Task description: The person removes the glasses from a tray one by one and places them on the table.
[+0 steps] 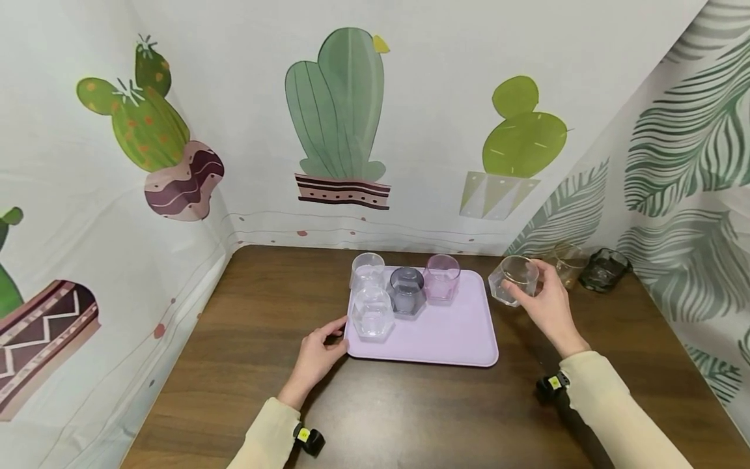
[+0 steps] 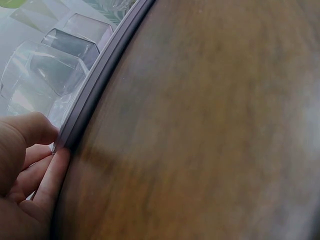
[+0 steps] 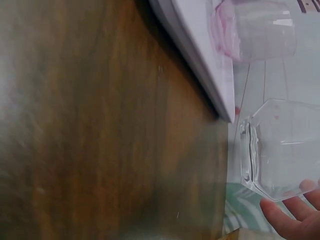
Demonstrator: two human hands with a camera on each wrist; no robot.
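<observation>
My right hand (image 1: pixel 551 307) held a clear, colourless glass tumbler with a faceted base (image 1: pixel 508 276), thumb on the near side and fingers round the other. The tumbler was just beside the right edge of a lavender rectangular tray with rounded corners (image 1: pixel 451 331), and from the right wrist view it seemed to be off the dark brown wooden table (image 1: pixel 234 365). My left hand (image 1: pixel 319 355) pinched the tray's rim by its near left corner, I judged to keep it steady.

Four tumblers stood on the tray: a colourless one at the far left (image 1: pixel 367 269), another colourless one in front of it (image 1: pixel 373 318), a smoky grey one (image 1: pixel 407 290) and a pink-tinted one (image 1: pixel 442 279). Beyond my right hand were an amber-tinted tumbler (image 1: pixel 569 262) and a dark, nearly black glass (image 1: pixel 605 269), both off the tray.

I took the step in hand to be bringing the held tumbler across to the tray. The next move, as I saw it, called for taking it left over the rim, keeping it clear of the pink-tinted one, and lowering it base-down onto the bare right part before loosening my fingers.
</observation>
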